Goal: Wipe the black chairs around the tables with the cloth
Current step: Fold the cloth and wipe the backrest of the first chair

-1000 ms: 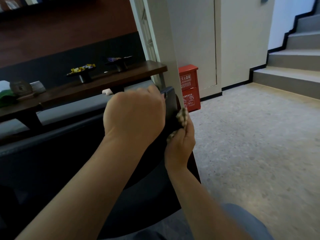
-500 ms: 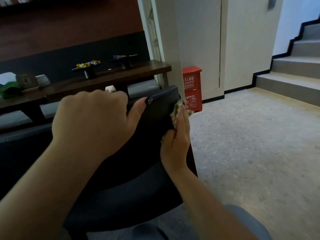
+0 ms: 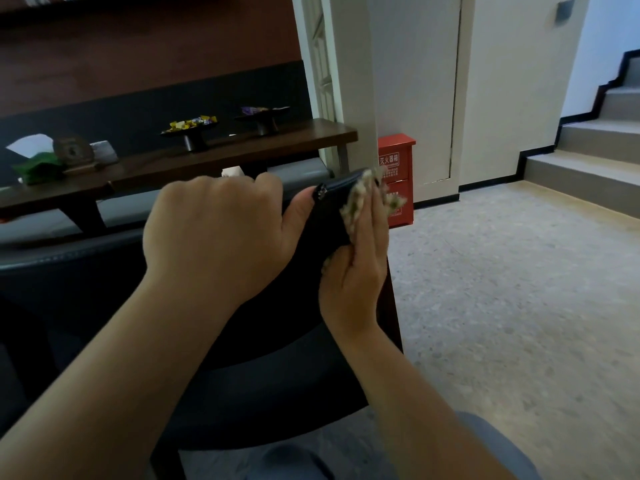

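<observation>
Speckled grey stone floor [image 3: 502, 289] fills the area right of the black padded chair [image 3: 263, 386], with grey steps [image 3: 595, 157] rising at the far right. Chair's backrest top edge sits in the middle of the view. Left hand [image 3: 221, 233]: grip curled over the backrest top, fingers wrapped across the far side, thumb laid along the near face toward the chair's right corner. Right hand [image 3: 360, 265]: fingers straight and pressed together, flat against the backrest's right edge, pressing a mottled beige-green cloth [image 3: 360, 199] onto that corner; cloth bunches out above and beside the fingertips. Behind the chair, a long dark wooden counter [image 3: 221, 161] carries two black pedestal dishes of wrapped sweets [image 3: 192, 128], a green packet [image 3: 41, 166] and a brown plaque, details of the latter too blurred to tell. Red metal extinguisher box [image 3: 398, 157] stands on the floor just beyond the chair's right corner, against a cream pillar [image 3: 349, 81].
</observation>
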### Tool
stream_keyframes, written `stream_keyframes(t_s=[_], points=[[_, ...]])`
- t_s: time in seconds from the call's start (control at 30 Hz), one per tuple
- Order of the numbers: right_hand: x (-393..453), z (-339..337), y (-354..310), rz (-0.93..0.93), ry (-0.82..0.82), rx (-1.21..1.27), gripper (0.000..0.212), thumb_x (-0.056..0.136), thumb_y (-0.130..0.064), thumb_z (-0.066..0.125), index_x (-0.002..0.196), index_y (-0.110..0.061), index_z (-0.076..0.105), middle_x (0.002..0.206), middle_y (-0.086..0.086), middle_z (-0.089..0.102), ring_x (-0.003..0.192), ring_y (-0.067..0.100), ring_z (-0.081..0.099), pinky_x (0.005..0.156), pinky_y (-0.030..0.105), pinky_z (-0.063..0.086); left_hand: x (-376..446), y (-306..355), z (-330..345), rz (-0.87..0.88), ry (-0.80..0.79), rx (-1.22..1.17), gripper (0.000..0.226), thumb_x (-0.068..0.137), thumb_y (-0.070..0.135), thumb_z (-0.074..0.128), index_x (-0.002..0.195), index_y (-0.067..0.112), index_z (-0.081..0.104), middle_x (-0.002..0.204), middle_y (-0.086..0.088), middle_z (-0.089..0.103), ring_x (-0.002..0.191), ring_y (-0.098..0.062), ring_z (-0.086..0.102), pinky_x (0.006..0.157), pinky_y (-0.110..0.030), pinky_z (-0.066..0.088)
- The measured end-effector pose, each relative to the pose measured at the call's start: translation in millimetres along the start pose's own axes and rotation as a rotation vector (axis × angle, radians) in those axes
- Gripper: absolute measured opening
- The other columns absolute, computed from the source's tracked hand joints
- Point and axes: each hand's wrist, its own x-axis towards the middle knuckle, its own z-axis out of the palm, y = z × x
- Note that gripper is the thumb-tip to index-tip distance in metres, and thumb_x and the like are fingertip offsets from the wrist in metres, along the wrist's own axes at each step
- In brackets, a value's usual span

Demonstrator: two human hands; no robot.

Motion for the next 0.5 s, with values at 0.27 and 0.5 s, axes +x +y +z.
stream_keyframes(t_s=[0.27,0.5], points=[[-50,-9,14,0.312,-0.035,-0.001,0.056,0.093,0.004,0.032,0.148,0.0,0.022,0.156,0.014,0.02,0.147,0.015,0.012,0.12,0.026,0.011,1,1,4,-0.003,0.086,-0.074,0.058,0.099,0.056,0.021,0.063,0.015,0.039,0.046,-0.001,0.037,0.036,-0.018,0.032,0.047,-0.029,0.031],[21,11,-35,-0.2,0.067,0.017,0.042,0.102,-0.014,0.035,0.13,0.016,0.044,0.139,0.032,0.041,0.135,0.041,0.036,0.114,0.05,0.029,2,1,15,0.013,0.149,-0.16,0.064,0.102,0.051,0.01,0.065,0.013,0.046,0.05,-0.005,0.042,0.04,-0.024,0.038,0.051,-0.039,0.04]])
